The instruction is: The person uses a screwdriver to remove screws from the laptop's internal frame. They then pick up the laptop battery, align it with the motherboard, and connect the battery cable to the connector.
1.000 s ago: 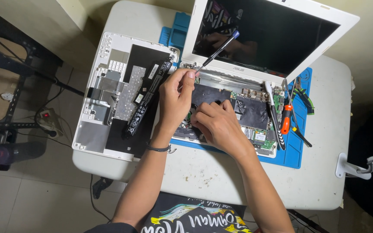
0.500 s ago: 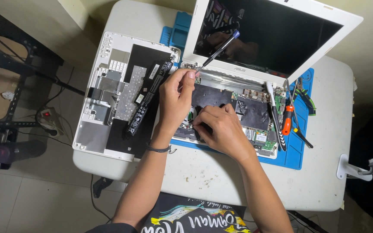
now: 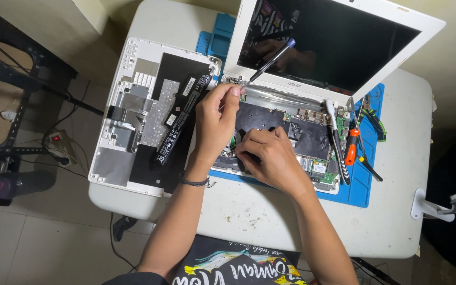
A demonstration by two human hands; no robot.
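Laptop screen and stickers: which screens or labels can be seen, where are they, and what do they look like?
Laptop screen: top right, tilted open, dark and unlit, white frame.
White label: small rectangle on the long black battery left of the left hand.
Second white label: lower on that battery.

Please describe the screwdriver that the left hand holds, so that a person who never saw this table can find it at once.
Start at the open white laptop on the blue mat. At its left hinge corner, the left hand pinches a thin screwdriver that slants up across the dark screen. Its slim dark shaft and small blue cap set it apart from the thicker orange-handled screwdriver lying at the laptop's right edge.
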